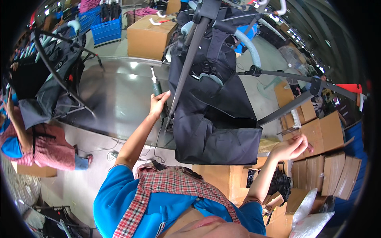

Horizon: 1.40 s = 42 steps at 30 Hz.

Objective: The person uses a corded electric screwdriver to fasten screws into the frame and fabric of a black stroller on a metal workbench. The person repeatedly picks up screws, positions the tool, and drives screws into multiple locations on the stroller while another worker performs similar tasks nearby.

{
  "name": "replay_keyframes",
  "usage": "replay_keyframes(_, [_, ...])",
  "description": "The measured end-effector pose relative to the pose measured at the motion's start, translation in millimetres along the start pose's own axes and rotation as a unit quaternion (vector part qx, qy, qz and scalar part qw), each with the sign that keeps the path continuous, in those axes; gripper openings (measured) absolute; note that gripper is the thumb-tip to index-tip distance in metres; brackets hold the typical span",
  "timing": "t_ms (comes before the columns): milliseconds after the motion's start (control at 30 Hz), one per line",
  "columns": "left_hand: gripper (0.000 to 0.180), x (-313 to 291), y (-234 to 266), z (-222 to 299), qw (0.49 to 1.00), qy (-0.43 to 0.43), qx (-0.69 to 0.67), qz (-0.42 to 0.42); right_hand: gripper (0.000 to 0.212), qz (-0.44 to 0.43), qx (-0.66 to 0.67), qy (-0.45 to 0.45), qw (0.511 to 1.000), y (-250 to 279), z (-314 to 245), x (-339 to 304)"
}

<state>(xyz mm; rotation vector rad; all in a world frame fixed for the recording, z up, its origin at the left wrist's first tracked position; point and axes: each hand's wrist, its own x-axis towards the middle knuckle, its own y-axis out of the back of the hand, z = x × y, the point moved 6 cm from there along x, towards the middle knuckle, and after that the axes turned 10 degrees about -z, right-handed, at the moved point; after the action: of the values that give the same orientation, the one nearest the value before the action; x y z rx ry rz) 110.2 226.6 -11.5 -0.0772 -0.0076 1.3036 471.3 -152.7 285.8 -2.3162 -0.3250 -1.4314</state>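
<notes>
My left hand is wrapped round a corded electric screwdriver, dark-bodied with a silver tip pointing up and away from me. It is just left of a dark tube of a stroller frame. The stroller stands in front of me, with black seat fabric and a black fabric basket hanging at the near side. Out to the right, my right hand is raised with its fingers curled together, apart from the stroller. Whatever those fingers may hold is too small to make out.
Another stroller stands at the left on the shiny metal work surface, near a person in a checked apron. A cardboard box and a blue crate lie beyond. Boxes are stacked at right; a cable hangs below the screwdriver.
</notes>
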Motion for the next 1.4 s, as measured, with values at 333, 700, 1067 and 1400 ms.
replay_keyframes(333, [0.044, -39.2, 64.6, 99.7, 0.985, -0.145, 0.025, -0.095, 0.072, -0.755, -0.349, -0.259, 0.491, -287.6, 169.2, -138.3])
replay_keyframes(700, [0.062, -96.0, 115.8, 201.7, 0.933, -0.265, -0.116, -0.213, 0.022, -0.422, 0.102, -0.051, 0.899, -348.2, -83.0, 51.2])
replay_keyframes(1067, [0.066, -139.6, 62.1, 231.5, 0.849, -0.243, -0.287, -0.371, 0.024, -0.514, 0.199, 0.027, 0.834, -358.6, -101.6, 36.9])
replay_keyframes(1400, [0.114, -156.2, 21.3, 274.0, 0.776, -0.178, -0.362, -0.486, 0.025, -0.572, 0.181, 0.021, 0.800, -379.8, -119.5, 20.7])
